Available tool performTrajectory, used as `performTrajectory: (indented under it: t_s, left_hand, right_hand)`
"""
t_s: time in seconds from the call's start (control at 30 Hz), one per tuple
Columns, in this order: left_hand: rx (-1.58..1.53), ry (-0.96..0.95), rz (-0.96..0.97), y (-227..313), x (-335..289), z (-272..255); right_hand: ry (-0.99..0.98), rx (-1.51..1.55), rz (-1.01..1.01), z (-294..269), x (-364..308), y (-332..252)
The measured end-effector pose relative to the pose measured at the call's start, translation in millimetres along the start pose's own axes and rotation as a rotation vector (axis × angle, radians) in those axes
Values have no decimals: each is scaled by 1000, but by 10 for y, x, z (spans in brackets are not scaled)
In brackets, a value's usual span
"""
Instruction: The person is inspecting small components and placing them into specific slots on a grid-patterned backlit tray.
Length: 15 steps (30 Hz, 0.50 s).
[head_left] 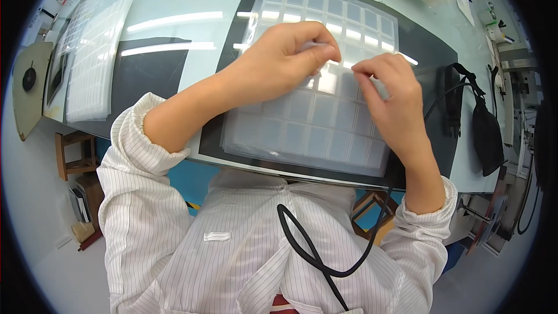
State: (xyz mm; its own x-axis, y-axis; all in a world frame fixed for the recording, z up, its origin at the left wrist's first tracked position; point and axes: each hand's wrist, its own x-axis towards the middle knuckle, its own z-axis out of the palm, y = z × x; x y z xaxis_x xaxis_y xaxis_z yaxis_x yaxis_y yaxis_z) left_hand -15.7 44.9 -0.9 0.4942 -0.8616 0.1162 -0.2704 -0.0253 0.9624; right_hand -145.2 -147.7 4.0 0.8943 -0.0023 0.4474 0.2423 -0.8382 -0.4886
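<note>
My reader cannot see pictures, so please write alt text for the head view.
A person's left hand and right hand are over a translucent pocket sheet on a dark mat; whether they hold anything is unclear. A black cable loops before the white striped garment.

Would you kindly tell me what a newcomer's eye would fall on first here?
Probably the bare left hand and right hand, both over the clear gridded sheet on a dark mat at upper centre. Next, perhaps, the black cable looping across the striped clothing below.
</note>
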Motion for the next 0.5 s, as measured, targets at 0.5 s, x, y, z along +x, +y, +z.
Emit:
performTrajectory:
  t_s: [0.5]
  left_hand:
    - [-272, 53, -238, 6, 175, 142]
  right_hand:
    - [14, -231, -90, 74, -112, -50]
